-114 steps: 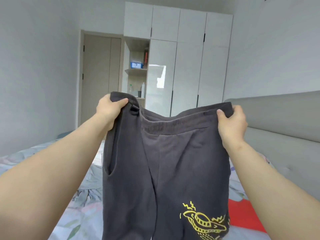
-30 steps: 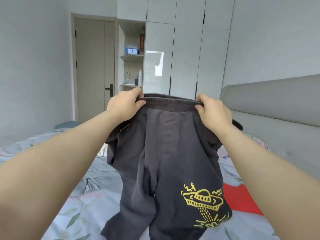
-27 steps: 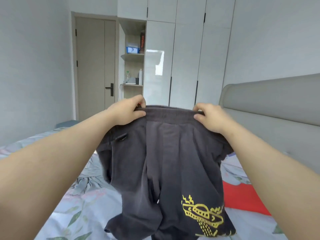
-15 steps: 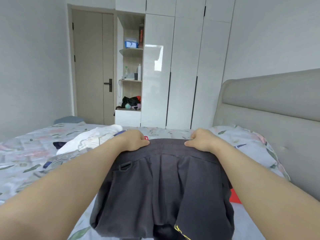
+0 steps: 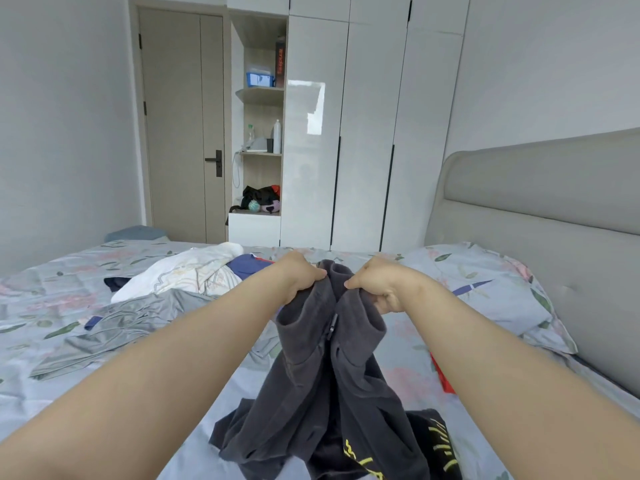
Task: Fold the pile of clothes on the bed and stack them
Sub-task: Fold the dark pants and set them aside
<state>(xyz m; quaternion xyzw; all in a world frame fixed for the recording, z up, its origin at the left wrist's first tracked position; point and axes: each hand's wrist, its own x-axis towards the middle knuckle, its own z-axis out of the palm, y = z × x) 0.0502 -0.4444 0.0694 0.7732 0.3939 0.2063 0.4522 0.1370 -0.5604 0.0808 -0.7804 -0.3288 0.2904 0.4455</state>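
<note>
Across the far side of the bedroom stands a tall white wardrobe [image 5: 363, 133] with glossy doors. Left of it are open shelves [image 5: 261, 133] holding bottles and boxes, then a closed beige door [image 5: 176, 126]. Nearer, the bed [image 5: 69, 271] fills the lower view under a pale blue flowered sheet. A grey padded headboard [image 5: 554, 209] runs along its right side, and a pillow [image 5: 485, 289] in the same flowered cloth lies against it.

On the left half of the bed lies the unfolded pile. A grey garment [image 5: 121, 327] is spread flat, a crumpled white garment [image 5: 183, 271] lies behind it, and a blue garment [image 5: 247, 265] shows just beside the white one. An edge of a red garment [image 5: 441, 375] shows under the right forearm.

The dark grey shorts [image 5: 329, 375] are in the middle. Their legs are heaped on the sheet, with a yellow print [image 5: 360, 459] showing at the bottom. The waistband is raised off the bed.

The left hand [image 5: 298, 275] has its fingers curled tightly round the waistband's left part. The right hand [image 5: 381, 285] clutches the right part in the same way. The two hands are nearly touching, and the waistband is bunched between them.
</note>
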